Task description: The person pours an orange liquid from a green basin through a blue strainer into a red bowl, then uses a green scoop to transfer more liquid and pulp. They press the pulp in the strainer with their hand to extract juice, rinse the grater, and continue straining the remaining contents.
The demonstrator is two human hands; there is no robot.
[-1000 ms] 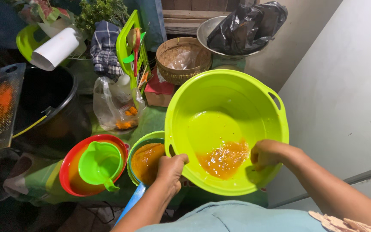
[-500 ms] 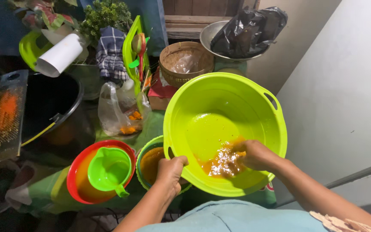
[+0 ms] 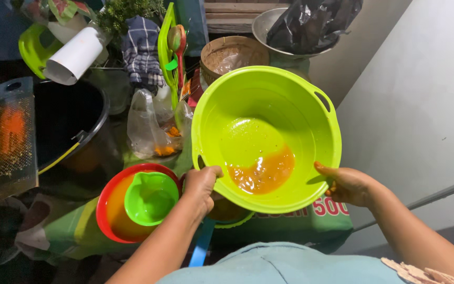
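A large lime-green plastic basin [image 3: 269, 94] is held tilted toward me, with orange liquid [image 3: 262, 172] pooled at its near side. My left hand [image 3: 202, 185] grips the near left rim. My right hand [image 3: 346, 185] holds the near right rim from outside, with orange-stained fingers. Under the basin a smaller green-rimmed bowl [image 3: 232, 216] is mostly hidden.
A red basin [image 3: 110, 210] with orange liquid holds a green funnel-like cup [image 3: 151, 198]. A metal grater [image 3: 10, 134] lies over a black pot [image 3: 69, 118]. Plastic bags [image 3: 151, 129], a woven basket [image 3: 229, 52], a white roll [image 3: 75, 55] and a grey wall [image 3: 416, 105] surround them.
My right hand has come out of the orange liquid and moved to the basin's outer rim. The basin now sits higher and tilted toward me.
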